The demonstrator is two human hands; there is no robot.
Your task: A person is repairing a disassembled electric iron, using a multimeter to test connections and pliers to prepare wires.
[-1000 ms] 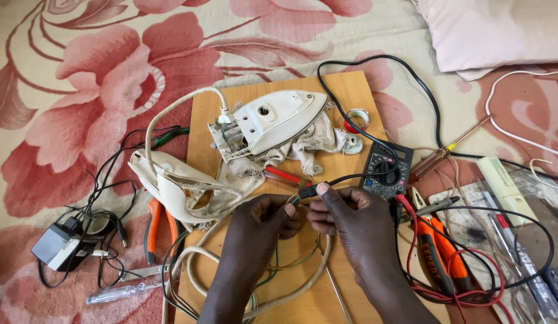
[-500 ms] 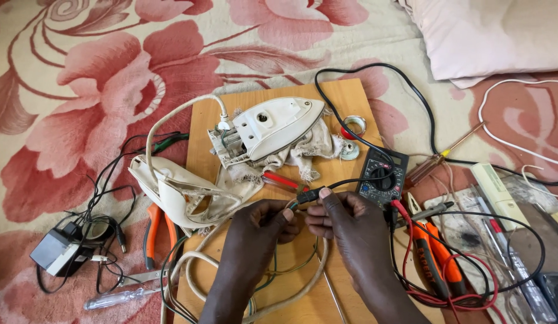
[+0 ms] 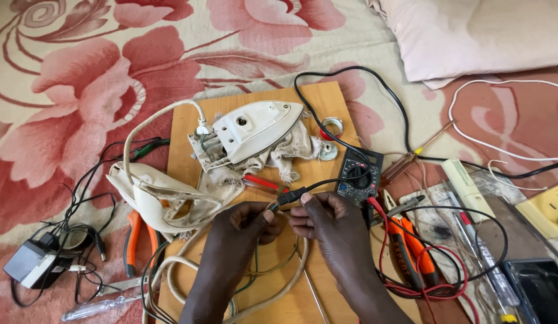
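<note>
My left hand (image 3: pixel 243 225) pinches a thin wire end over the wooden board (image 3: pixel 189 120). My right hand (image 3: pixel 327 225) presses a black test probe (image 3: pixel 291 195) against that wire end; the two hands touch at the fingertips. The probe's black lead runs to a black multimeter (image 3: pixel 360 174) at the board's right edge. Beyond the hands lies an opened white clothes iron (image 3: pixel 252 129) on a frayed cloth, with its cream outer shell (image 3: pixel 162 198) off to the left. A cream power cord (image 3: pixel 279 288) loops under my wrists.
Orange-handled pliers (image 3: pixel 135 237) and a clear screwdriver (image 3: pixel 96 307) lie at the left, next to a grey adapter (image 3: pixel 27 267) with tangled black wires. Orange cutters (image 3: pixel 411 249) and red leads sit at the right. A pale pillow (image 3: pixel 471 33) is at the top right.
The view has shifted slightly. My hands stay together at the wire end and probe, with only small finger movements.
</note>
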